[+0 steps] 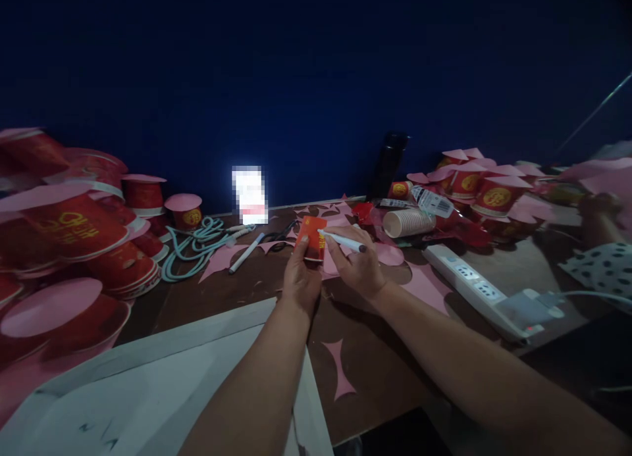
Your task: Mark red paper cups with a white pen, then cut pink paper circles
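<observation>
My left hand [299, 275] is closed around a small red paper cup [311, 235] with gold print, holding it above the dark table. In my right hand [363, 265] is a white marker pen [345, 240], its left end touching or very near the cup's side. From this angle I cannot tell whether the tip is on the cup. Just to the left lies a second white pen [247, 252], by black scissors [281, 235] and scraps of pink paper [338, 370].
Red cups topped with pink discs [64, 226] crowd the left, and more [496, 196] stand at the right. A lit phone [250, 194], pale blue cord [197, 245], stacked paper cups [407, 224], black bottle [388, 166] and power strip [461, 275] surround me. Another person's sleeve [600, 268] shows right.
</observation>
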A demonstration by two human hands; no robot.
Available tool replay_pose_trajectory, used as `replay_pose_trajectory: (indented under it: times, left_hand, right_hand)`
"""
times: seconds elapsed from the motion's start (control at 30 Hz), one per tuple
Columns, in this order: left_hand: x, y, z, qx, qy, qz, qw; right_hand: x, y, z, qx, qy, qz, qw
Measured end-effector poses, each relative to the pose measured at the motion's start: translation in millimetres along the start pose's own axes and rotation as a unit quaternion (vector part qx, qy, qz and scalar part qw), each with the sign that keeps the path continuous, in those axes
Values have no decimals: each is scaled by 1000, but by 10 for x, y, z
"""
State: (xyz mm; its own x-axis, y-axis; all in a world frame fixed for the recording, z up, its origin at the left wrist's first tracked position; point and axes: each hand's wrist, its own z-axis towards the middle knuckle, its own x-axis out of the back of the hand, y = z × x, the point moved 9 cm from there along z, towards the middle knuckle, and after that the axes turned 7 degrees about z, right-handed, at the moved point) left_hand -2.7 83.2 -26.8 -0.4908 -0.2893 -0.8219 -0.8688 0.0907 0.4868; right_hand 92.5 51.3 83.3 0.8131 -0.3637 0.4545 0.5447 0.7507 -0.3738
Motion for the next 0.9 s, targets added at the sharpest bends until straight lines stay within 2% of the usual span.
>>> replay_pose_trajectory:
  times: [0.9]
  left_hand:
    - [44, 26, 61, -17, -8, -9, 1000]
  right_hand:
    - [-28, -59, -19, 6, -16, -10, 1000]
